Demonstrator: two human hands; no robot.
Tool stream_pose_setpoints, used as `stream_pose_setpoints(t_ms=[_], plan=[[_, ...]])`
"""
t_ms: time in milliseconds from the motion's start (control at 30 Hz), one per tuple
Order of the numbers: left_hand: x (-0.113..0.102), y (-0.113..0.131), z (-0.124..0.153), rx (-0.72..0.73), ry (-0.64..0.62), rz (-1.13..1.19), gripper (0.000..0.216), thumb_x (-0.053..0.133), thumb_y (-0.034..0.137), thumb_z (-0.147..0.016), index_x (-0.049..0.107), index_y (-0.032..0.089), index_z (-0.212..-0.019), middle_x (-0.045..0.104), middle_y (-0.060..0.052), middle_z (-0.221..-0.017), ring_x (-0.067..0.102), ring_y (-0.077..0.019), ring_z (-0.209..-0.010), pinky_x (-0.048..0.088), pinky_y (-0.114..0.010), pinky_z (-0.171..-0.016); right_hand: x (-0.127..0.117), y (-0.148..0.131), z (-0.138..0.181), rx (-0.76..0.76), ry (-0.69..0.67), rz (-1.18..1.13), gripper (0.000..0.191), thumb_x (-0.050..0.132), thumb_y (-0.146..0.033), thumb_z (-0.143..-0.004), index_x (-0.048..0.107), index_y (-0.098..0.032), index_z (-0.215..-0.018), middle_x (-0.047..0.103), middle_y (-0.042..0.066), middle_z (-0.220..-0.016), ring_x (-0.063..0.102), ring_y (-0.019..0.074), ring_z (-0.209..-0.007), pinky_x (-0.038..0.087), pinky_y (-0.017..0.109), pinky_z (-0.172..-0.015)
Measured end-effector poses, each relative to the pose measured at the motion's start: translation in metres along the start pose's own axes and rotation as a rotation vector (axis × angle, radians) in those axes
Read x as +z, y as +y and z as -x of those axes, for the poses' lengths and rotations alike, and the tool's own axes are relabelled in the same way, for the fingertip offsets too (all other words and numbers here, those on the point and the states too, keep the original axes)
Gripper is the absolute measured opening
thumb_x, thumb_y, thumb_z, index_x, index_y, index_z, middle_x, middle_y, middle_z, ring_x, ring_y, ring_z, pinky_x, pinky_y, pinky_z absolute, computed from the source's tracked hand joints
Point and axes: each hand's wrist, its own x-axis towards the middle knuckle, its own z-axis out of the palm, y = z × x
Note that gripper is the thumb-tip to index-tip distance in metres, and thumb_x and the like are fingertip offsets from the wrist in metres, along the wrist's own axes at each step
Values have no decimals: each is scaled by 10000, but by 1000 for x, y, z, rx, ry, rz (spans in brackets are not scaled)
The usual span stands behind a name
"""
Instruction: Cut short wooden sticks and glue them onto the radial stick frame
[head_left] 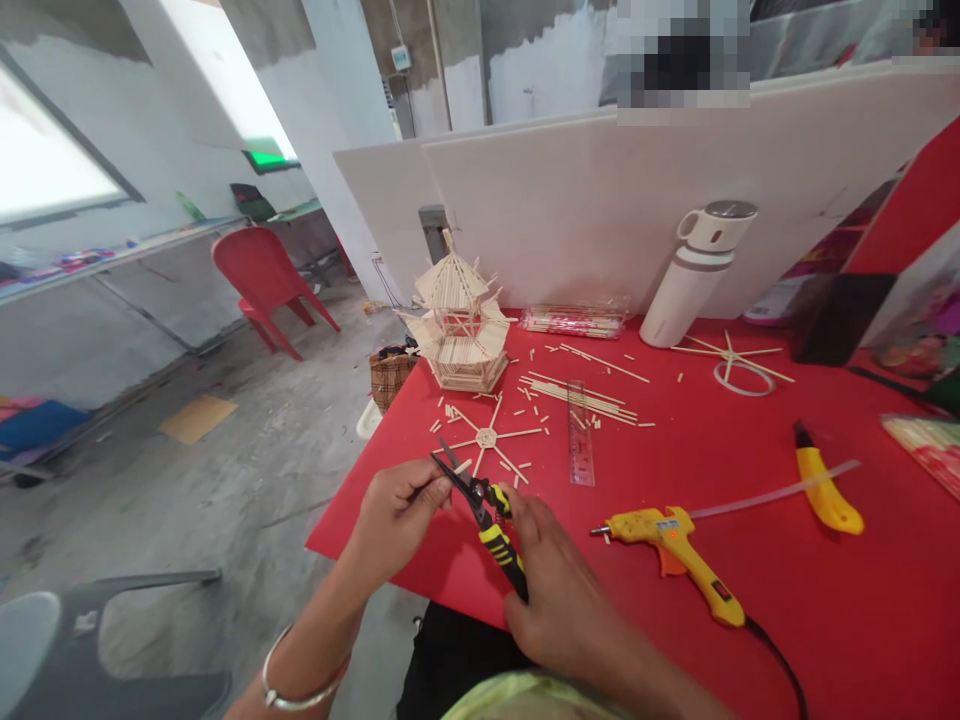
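Note:
Between the fingertips of my left hand (403, 515) a short thin wooden stick (463, 467) is pinched. My right hand (559, 575) grips yellow-and-black handled shears (496, 545), whose dark blades are spread around the stick. Just beyond the blades, a six-armed stick frame (486, 438) with a small ring at its centre lies on the red table (637, 630). A pagoda model (459, 330) built of thin sticks stands behind it near the left edge. Cut stick bits are scattered around the frame, beside a clear ruler (580, 435).
A yellow glue gun (679, 545) with a glue stick in it lies to the right, its cord running forward. Further back are a yellow-handled cutter (827, 490), a white bottle (697, 275), long sticks (581, 398) and a packet of sticks (574, 320). A white board (555, 220) walls off the back.

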Motion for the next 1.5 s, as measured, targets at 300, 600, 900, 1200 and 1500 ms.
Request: stream_pose_setpoints(t_ms=[300,600,900,1200,1500], plan=[[11,-2,3,44,181,-77,125,581,255,-895,664,182,-836,615,15,-689,524,-98,-596,386,-197,-582,8,-3,-4,84,38,-299,941,524,-123,-632,221,-140,-1523,349,155,-1523,270,293,-1448,247,483,-1184],[5,-10,-1,-97,-113,275,328,531,321,-909,514,171,-618,423,49,-533,380,-81,-504,332,-207,-525,10,11,-2,74,-93,-305,1024,510,-110,-608,137,-163,-1560,202,132,-1605,96,307,-1499,173,545,-1194],[15,-3,1,5,66,-7,220,544,279,-906,593,169,-721,518,25,-616,445,-93,-564,340,-210,-566,6,3,-2,106,-18,-340,968,510,-123,-629,187,-166,-1540,307,134,-1547,206,297,-1472,215,487,-1192],[8,-22,0,-287,-289,464,388,592,463,-865,533,164,-625,379,62,-492,288,-59,-429,224,-210,-443,10,19,6,73,-104,-281,1051,512,-110,-614,92,-206,-1573,174,90,-1617,69,274,-1504,144,515,-1207],[15,-7,0,-281,-216,390,399,576,447,-865,510,169,-588,378,56,-494,304,-67,-459,217,-199,-432,8,9,6,74,-25,-301,944,501,-110,-625,216,-146,-1525,381,154,-1491,321,277,-1412,265,470,-1170]])
